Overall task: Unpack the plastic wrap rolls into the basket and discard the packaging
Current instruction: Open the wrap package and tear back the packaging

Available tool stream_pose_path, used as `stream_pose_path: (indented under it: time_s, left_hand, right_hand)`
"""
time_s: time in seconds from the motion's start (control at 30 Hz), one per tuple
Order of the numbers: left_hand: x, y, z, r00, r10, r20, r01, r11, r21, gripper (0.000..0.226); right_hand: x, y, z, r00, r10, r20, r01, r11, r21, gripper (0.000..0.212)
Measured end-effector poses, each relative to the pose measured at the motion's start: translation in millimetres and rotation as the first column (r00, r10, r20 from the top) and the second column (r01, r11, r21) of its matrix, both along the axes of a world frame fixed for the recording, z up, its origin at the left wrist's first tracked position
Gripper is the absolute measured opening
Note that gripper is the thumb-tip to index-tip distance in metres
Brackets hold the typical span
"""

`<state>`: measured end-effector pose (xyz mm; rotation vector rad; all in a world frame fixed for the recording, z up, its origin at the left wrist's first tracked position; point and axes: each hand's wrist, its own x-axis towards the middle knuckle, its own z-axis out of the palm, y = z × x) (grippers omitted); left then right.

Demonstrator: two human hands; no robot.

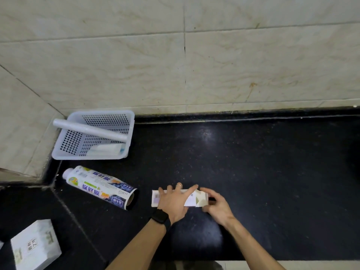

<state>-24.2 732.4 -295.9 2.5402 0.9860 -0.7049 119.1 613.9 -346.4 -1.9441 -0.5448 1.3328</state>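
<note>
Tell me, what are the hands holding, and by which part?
A small box. The left hand presses flat on its top; the right hand pinches its opened right end, at the flap.

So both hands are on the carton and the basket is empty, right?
Not empty: the head view shows a white roll lying across the basket. The left hand and right hand are indeed on the carton.

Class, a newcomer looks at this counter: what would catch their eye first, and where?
Two hands at the centre front: the left hand presses flat on a small carton while the right hand holds its open end. Back left, a pale basket holds a bare roll, and a printed roll package lies just in front of it.
</note>
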Motion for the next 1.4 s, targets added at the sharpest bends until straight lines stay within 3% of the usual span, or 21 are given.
stream_pose_path:
  time_s: [0.1, 0.23, 0.47, 0.67, 1.13, 1.4]
  left_hand:
    - [4, 2, 1, 1.0, -0.021, -0.007, 0.021, 1.0, -0.007, 0.068]
    - [3, 0, -3, 1.0, -0.001, 0.004, 0.001, 1.0, 0.009, 0.066]
    - [-3, 0, -11, 1.0, 0.018, 0.007, -0.018, 0.999, 0.042, 0.076]
    - [-1, 2, -12, 0.999, 0.044, 0.01, -0.044, 0.999, 0.023, 0.065]
    - [-1, 0, -11, 0.998, 0.06, 0.018, -0.061, 0.998, 0.032, 0.063]
    - [-1, -1, -11, 0.998, 0.062, 0.016, -0.062, 0.997, 0.044, 0.064]
  right_hand:
    - [-4, 5, 5, 0.982, 0.082, 0.169, -0.08, 0.997, -0.017, 0.045]
    - [-12, 10, 6, 0.977, 0.006, 0.212, -0.011, 1.0, 0.022, 0.017]
    - [-19, 13, 17, 0.986, -0.143, 0.086, 0.138, 0.989, 0.058, 0.05]
    - [-23, 17, 17, 0.988, -0.093, 0.122, 0.093, 0.996, 0.011, 0.031]
    - [-23, 19, 20, 0.984, -0.128, 0.126, 0.13, 0.991, -0.008, 0.029]
    - [-14, 23, 15, 0.969, -0.23, 0.091, 0.233, 0.972, -0.019, 0.016]
